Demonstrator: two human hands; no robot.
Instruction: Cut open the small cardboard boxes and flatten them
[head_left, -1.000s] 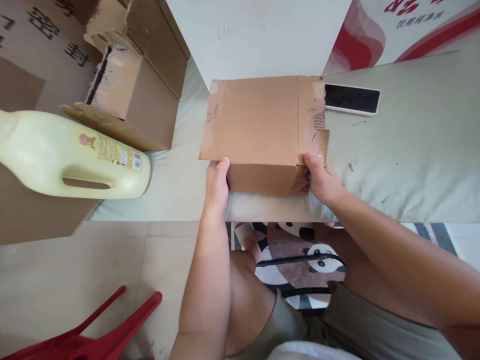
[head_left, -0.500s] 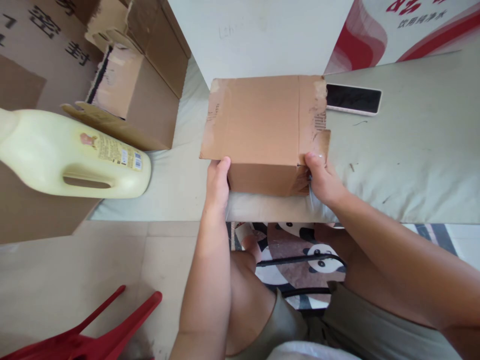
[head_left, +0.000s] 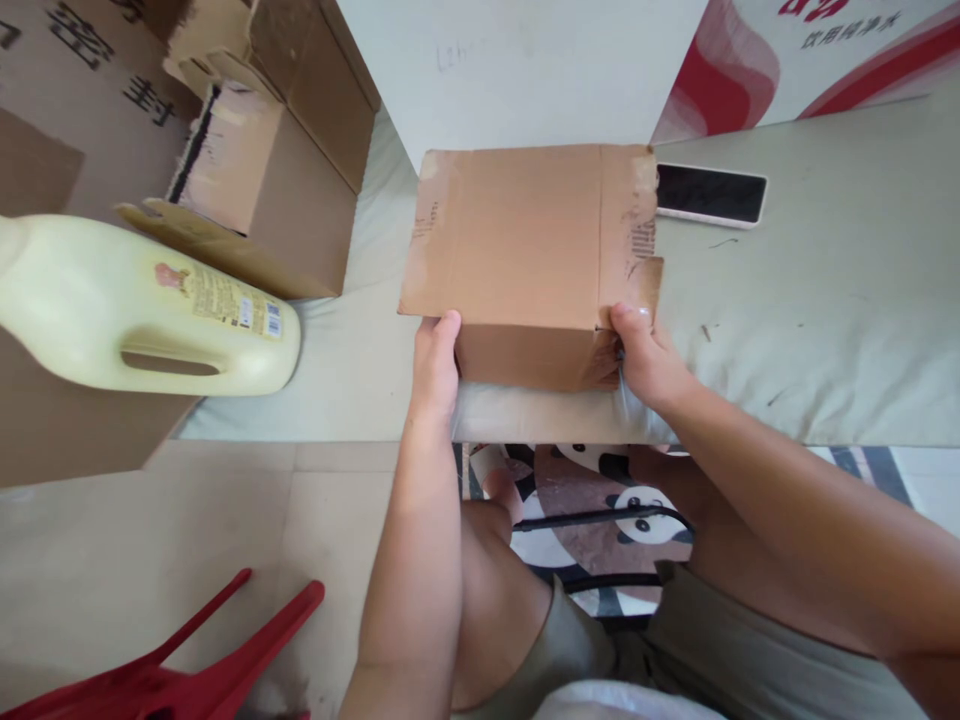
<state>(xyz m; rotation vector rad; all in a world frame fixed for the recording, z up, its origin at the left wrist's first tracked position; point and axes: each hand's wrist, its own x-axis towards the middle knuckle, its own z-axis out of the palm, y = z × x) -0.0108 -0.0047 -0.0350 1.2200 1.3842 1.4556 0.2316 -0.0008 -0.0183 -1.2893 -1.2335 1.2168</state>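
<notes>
A brown cardboard box with torn side flaps rests on the pale cloth-covered surface straight in front of me. My left hand grips its near left corner, thumb on the edge of the top panel and fingers hidden behind the side. At the near right corner, my right hand pinches the torn flap, its thumb on top and the other fingers mostly out of sight beneath. The top panel lies flat and juts out past the box's left and right sides. What the box holds, if anything, is hidden.
A phone lies just right of the box. Behind stands a large white carton with red print. To the left are a pale yellow jug and opened cardboard boxes. A red plastic stool is at the lower left.
Both hands keep their hold on the box. Its top panel's far edge appears very slightly higher in the picture; the view has shifted a little.
</notes>
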